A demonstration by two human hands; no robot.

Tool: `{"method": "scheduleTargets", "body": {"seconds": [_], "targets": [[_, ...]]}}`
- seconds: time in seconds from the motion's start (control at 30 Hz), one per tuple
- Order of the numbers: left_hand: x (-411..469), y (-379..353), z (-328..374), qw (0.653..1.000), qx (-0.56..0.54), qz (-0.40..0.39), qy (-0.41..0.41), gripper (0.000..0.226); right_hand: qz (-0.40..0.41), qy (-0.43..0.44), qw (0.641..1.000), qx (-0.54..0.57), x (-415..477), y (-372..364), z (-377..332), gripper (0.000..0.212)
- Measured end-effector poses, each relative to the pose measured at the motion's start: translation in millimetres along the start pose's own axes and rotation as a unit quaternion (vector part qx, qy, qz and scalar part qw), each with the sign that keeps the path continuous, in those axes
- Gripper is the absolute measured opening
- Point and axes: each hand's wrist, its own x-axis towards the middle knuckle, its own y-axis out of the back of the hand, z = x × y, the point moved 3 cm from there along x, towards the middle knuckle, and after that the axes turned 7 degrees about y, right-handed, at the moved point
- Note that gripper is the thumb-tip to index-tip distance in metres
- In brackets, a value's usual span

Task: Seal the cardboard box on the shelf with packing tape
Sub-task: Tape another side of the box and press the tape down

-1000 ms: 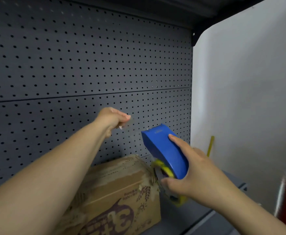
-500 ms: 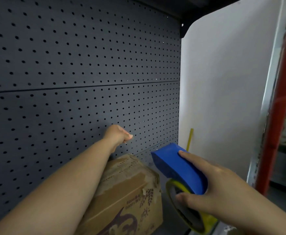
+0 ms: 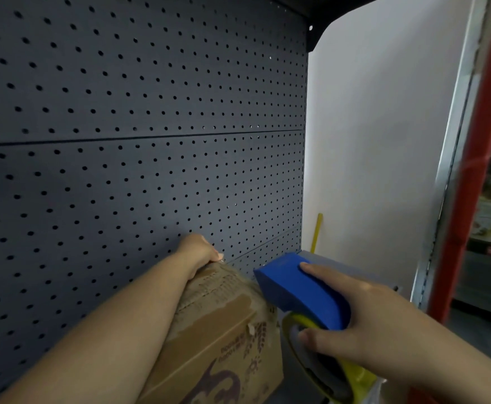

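A brown cardboard box [image 3: 224,330] with purple print and torn old tape on top stands on the shelf, low in the middle of the view. My left hand [image 3: 196,251] reaches over it, fingers pinched together at the box's far top edge; what they pinch is too small to tell. My right hand [image 3: 352,319] grips a blue tape dispenser [image 3: 299,293] with a yellow roll holder, held in the air just right of the box, its blue nose pointing toward the far corner.
A dark grey pegboard [image 3: 139,141] forms the shelf's back. A white side panel [image 3: 384,141] closes the right side, with a yellow strip [image 3: 316,233] leaning in the corner. A red upright [image 3: 477,176] stands at the far right.
My left hand has come down from in front of the pegboard onto the box's far top edge. The dispenser in my right hand has dropped lower and shifted right.
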Motion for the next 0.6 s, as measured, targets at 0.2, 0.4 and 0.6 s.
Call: {"method": "scheduleTargets", "body": {"seconds": [0.2, 0.4, 0.6], "targets": [[0, -5, 2, 0.996, 0.075, -0.014, 0.047, 0.016, -0.012, -0.007, 1.0, 0.019, 0, 1, 5, 0.084], [-10, -14, 11, 0.98, 0.196, 0.043, -0.009, 0.012, -0.003, 0.0, 0.999, 0.045, 2, 1, 9, 0.085], [-14, -9, 13, 0.94, 0.282, 0.102, -0.162, 0.028, -0.002, 0.013, 0.999, 0.049, 3, 1, 12, 0.085]]}}
